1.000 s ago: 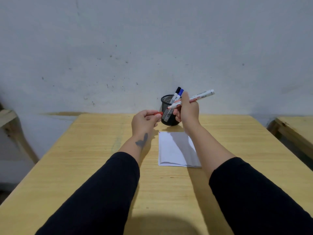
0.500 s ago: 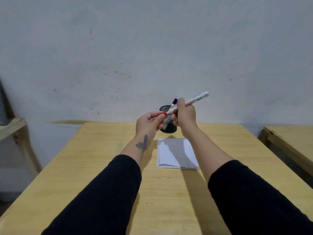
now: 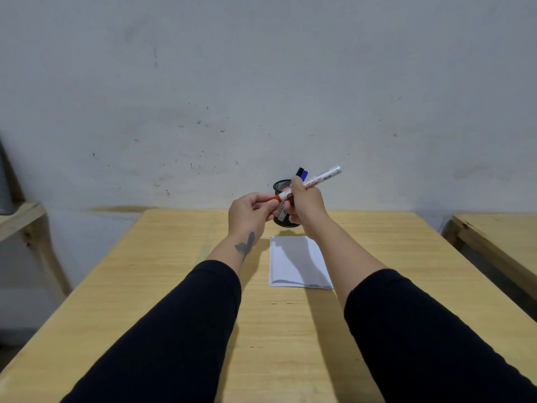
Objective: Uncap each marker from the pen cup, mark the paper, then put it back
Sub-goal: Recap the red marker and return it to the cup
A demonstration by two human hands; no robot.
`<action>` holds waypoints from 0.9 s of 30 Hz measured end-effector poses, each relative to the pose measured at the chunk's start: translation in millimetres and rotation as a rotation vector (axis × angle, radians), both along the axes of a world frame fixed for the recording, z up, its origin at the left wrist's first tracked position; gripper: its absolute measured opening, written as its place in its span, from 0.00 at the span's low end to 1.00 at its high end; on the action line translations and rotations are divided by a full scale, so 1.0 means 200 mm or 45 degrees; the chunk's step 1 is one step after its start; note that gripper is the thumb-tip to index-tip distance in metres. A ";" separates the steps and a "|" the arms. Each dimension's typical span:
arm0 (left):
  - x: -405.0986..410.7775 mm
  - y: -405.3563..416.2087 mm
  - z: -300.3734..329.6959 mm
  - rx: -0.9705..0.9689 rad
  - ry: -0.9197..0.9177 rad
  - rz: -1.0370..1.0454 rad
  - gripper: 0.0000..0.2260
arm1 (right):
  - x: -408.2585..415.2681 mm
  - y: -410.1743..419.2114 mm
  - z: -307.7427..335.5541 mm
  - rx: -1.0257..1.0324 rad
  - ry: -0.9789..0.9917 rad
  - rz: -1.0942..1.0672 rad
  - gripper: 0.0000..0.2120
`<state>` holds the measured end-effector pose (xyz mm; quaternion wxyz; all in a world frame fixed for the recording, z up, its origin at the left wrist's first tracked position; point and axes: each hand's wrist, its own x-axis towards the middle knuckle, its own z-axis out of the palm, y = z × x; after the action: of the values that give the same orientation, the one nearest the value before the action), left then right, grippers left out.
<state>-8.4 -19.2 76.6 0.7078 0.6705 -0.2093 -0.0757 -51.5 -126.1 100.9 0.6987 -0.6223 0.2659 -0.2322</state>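
My right hand [image 3: 307,202] grips the white barrel of a red marker [image 3: 321,178], held slanted above the table with its tail up to the right. My left hand [image 3: 249,212] pinches the marker's red cap [image 3: 276,197] at the lower left end; the cap sits against the barrel. Behind my hands stands the black mesh pen cup [image 3: 279,186], partly hidden, with a black-capped marker [image 3: 299,171] and a blue-capped marker [image 3: 304,175] sticking out of it. A white sheet of paper [image 3: 296,261] lies flat on the table just in front of the cup, under my right forearm.
The light wooden table [image 3: 174,286] runs to a grey wall at the back. A second wooden table [image 3: 499,237] stands to the right across a gap. A wooden shelf [image 3: 20,216] is at the left.
My left hand with the red cap has come up to the marker's tip; cap and barrel were apart a second ago and now meet. The view has tilted up slightly.
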 end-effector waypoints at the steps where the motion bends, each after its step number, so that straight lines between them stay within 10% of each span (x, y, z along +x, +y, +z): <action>1: 0.02 0.01 -0.01 0.009 0.015 0.048 0.03 | 0.01 -0.02 -0.01 -0.013 0.019 -0.017 0.13; 6: 0.10 0.07 -0.07 0.252 -0.094 0.264 0.04 | -0.03 -0.14 -0.07 -0.781 0.259 -0.181 0.38; 13: 0.06 -0.01 -0.09 0.191 -0.189 0.213 0.07 | 0.00 -0.16 -0.17 -1.690 0.374 -0.011 0.08; 22: 0.10 0.06 -0.48 1.322 -0.563 -0.058 0.35 | 0.18 -0.36 0.09 -0.935 -0.147 -0.449 0.11; 27: 0.11 0.04 -0.50 1.499 -0.640 -0.053 0.40 | 0.30 -0.44 0.02 -0.692 -0.041 -0.488 0.07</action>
<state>13.2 -11.2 -23.9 0.1488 0.9400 -0.3054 -0.0322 8.6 -214.3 105.6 0.4547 -0.7208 0.2955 -0.4317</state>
